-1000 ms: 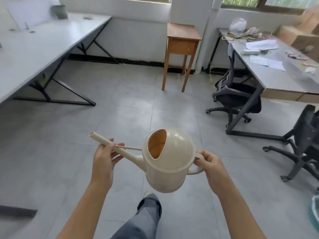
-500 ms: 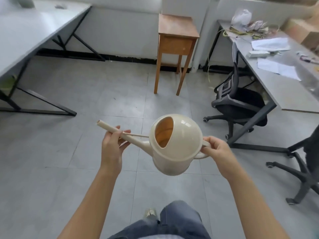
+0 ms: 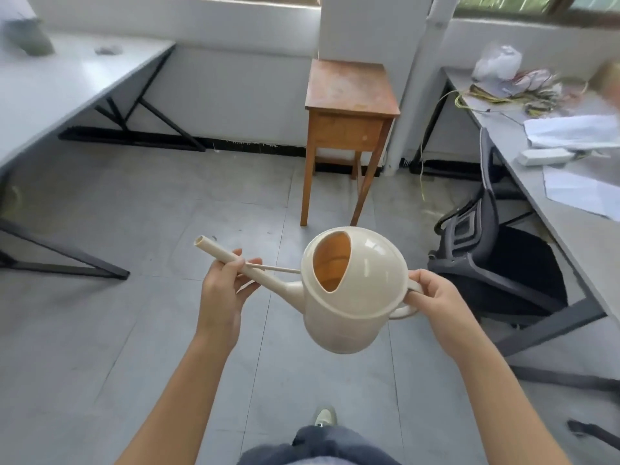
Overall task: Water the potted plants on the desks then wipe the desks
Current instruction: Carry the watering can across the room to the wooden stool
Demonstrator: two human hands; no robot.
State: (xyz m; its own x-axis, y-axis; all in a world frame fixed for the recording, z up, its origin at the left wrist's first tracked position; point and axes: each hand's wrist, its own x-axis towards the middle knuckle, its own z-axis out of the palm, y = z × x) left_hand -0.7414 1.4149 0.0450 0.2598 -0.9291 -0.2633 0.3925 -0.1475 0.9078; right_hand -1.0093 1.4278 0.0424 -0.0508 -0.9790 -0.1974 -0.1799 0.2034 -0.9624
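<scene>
At the bottom centre of the frame a trouser leg (image 3: pixel 322 444) and the toe of a shoe (image 3: pixel 323 416) show above the grey tiled floor (image 3: pixel 100 330). Just above them, in the middle of the frame, both hands hold a cream watering can (image 3: pixel 355 297) in the air, well apart from either worktop. The left hand (image 3: pixel 223 290) grips the long spout (image 3: pixel 231 258), its fingers (image 3: pixel 250 263) curled round the tube from below; the spout's open end points toward the upper left. The right hand (image 3: pixel 436 297) holds the looped handle (image 3: pixel 407 308) at the can's right side, fingers (image 3: pixel 419 280) curled over it. The can's oval filling hole faces the camera; whether there is water inside cannot be told.

Farther off, a black office chair (image 3: pixel 493 260) stands at the right, tucked beside the grey worktop (image 3: pixel 577 229) along the right edge, which carries papers (image 3: pixel 577 132), tangled cables and a plastic bag (image 3: pixel 500 62). A small wooden table (image 3: pixel 352 92) stands against the wall at upper centre. At the upper left a white worktop (image 3: pixel 67 82) bears a blurred pot (image 3: pixel 30 36) near its far corner.
</scene>
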